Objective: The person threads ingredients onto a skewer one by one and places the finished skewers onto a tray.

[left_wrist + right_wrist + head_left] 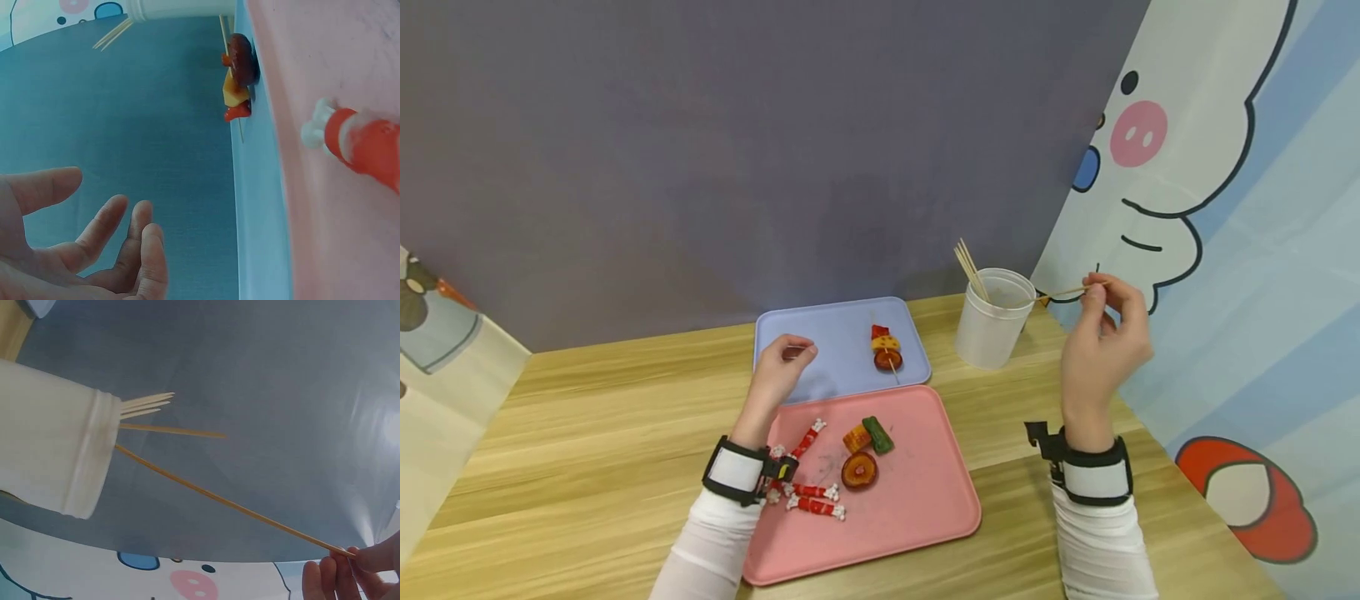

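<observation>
My right hand (1105,342) pinches one end of a thin bamboo skewer (237,507) between thumb and fingers. The skewer's far end reaches the mouth of a white bucket (988,333), where several more skewers (972,268) stand. Over the left part of the blue tray (842,354), my left hand (778,367) hovers with relaxed, bent fingers and holds nothing. On that tray lies a loaded skewer with a brown mushroom, a yellow piece (885,342) and a red piece. In the left wrist view, the left hand's fingers (103,222) are spread apart from the thumb.
A pink tray (925,492) in front bears a mushroom slice (859,471), a corn piece (856,438), a green pepper piece (878,435) and several red pieces with white knobbed ends (816,507). Behind the wooden table (587,467) rises a grey wall; a cartoon-printed sheet hangs at right.
</observation>
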Available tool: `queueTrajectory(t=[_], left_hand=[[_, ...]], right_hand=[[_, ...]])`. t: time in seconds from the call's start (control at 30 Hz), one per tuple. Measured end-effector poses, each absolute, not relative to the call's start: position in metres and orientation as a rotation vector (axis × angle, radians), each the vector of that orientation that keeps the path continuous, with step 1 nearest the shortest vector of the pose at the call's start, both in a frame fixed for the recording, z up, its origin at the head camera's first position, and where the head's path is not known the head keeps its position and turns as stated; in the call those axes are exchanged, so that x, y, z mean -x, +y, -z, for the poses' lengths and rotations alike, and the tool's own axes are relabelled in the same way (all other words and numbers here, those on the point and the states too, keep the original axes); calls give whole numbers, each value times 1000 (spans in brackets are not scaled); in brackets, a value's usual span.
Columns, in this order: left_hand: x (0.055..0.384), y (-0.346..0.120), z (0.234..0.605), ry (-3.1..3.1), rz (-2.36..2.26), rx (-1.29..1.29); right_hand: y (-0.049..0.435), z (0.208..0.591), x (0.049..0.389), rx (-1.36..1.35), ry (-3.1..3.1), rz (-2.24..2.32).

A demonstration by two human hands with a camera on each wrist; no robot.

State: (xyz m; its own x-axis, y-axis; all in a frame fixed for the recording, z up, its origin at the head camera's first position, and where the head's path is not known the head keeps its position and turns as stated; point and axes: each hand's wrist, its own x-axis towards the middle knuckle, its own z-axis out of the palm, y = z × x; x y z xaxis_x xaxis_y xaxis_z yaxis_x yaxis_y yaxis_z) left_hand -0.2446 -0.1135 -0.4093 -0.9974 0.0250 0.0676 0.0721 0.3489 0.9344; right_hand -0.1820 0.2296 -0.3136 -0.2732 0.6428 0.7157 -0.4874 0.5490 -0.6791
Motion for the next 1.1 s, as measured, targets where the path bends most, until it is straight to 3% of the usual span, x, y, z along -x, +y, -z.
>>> queueTrajectory(t=[0.67,1.1], left_hand=[[246,-89,399,-2500,1827,164],[243,-70,393,-2462,1883,250]], right_hand=[[216,283,144,17,-1234,-1296],[207,317,168,-138,-1418,-1647]])
